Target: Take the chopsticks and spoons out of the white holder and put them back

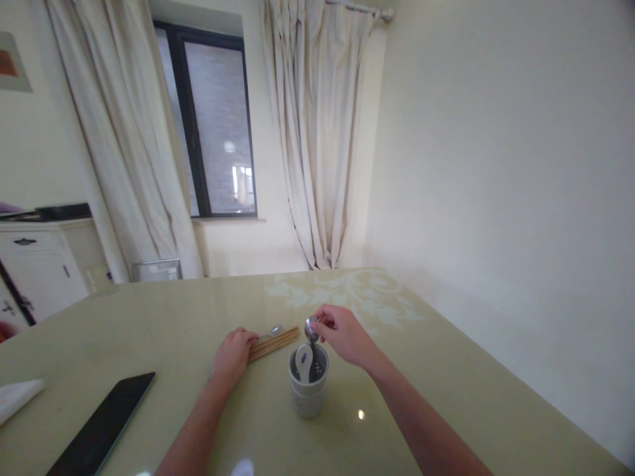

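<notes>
Metal spoon point(312, 328) is held by R hand point(344, 335), fingertips pinched on it near the bowl end, handle pointing down into the holder point(308, 387), a pale cylindrical cup standing on the table point(446, 396) directly below the hand. A white ceramic spoon point(303, 361) is already seen inside, leaning on the wall. L hand point(233, 354) is laid w/ fingers curled over the near end of a chopstick bundle point(275, 342), flat on the table just left of holder; a second metal utensil point(274, 329) lies behind it. Judged: spoon light, rigid, smooth, so prob. slippery; grip best taken at neck. Holder looks ceramic, tippable, chip-prone. Dark tablet point(102, 426) lies far left.
</notes>
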`<state>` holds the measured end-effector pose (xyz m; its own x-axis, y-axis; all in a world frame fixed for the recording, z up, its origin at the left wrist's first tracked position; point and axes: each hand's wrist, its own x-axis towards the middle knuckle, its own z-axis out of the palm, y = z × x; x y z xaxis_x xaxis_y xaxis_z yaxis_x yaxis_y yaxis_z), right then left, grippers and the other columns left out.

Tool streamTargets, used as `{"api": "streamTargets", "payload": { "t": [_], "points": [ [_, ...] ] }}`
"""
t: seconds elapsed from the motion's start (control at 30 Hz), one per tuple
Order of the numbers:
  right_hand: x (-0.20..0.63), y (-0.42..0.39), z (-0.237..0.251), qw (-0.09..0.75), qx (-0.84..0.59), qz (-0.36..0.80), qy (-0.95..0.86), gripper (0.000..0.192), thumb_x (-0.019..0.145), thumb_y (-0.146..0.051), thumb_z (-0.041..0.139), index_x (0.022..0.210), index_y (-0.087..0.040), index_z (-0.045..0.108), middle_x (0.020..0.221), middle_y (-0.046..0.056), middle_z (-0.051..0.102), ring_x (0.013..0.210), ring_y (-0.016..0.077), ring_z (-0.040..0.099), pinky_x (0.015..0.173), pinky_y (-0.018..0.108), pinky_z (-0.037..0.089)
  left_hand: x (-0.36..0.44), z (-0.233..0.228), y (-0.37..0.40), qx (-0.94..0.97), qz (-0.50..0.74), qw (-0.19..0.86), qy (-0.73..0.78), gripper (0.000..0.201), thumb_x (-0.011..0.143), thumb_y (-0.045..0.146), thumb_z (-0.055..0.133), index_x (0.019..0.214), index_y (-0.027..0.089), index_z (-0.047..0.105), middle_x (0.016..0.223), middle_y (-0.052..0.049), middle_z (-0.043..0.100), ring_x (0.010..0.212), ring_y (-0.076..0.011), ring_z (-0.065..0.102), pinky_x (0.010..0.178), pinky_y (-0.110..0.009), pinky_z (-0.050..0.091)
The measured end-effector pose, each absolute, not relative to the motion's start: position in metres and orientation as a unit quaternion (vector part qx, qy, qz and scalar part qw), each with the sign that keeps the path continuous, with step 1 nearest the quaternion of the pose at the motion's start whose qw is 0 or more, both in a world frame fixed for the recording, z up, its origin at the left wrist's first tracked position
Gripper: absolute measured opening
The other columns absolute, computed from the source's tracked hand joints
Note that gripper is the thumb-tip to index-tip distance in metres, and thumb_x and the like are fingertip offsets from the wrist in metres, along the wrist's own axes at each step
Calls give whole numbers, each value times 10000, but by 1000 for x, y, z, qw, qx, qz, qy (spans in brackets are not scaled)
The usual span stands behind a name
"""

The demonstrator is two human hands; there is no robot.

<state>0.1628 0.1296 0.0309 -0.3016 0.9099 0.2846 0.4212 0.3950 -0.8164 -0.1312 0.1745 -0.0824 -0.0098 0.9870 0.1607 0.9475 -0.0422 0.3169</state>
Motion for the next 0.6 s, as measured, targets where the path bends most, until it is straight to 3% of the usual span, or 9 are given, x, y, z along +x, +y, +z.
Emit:
{"api": "streamTargets", "payload": {
  "t": [0.13,0.3,0.37,0.5,0.6],
  "points": [
    [174,131,43,433,-435,332,-716,122,903,-290,658,863,-183,701,722,13,736,635,152,657,622,267,486,-129,-80,174,700,170,72,690,301,1001,182,521,1063,217,813,1120,-87,766,1085,-216,705,952,-283,491],
    [194,129,66,563,-394,336,-644,233,874,-418,719,897,-186,711,754,22,740,642,153,639,606,271,482,-126,-75,173,691,177,78,697,245,944,144,577,987,208,810,1093,-100,787,1084,-252,723,963,-324,510],
    [198,127,73,608,-371,346,-610,261,854,-446,751,889,-192,702,750,14,738,620,142,629,593,264,476,-121,-63,172,693,192,72,691,262,986,196,537,1044,205,793,1144,-103,784,1141,-253,710,1012,-337,504],
    [188,122,74,622,-351,389,-582,307,825,-478,788,888,-205,660,787,26,772,643,162,690,598,267,495,-97,-18,160,697,385,92,598,400,1068,387,412,1208,197,735,1266,-99,762,1211,-232,690,1103,-365,487],
    [171,121,64,594,-346,439,-578,338,819,-495,785,901,-211,623,880,57,806,709,192,746,643,286,533,-69,12,145,726,471,143,480,434,1052,481,449,1320,229,677,1268,-77,761,1197,-226,693,1082,-378,516]
  ]
}}
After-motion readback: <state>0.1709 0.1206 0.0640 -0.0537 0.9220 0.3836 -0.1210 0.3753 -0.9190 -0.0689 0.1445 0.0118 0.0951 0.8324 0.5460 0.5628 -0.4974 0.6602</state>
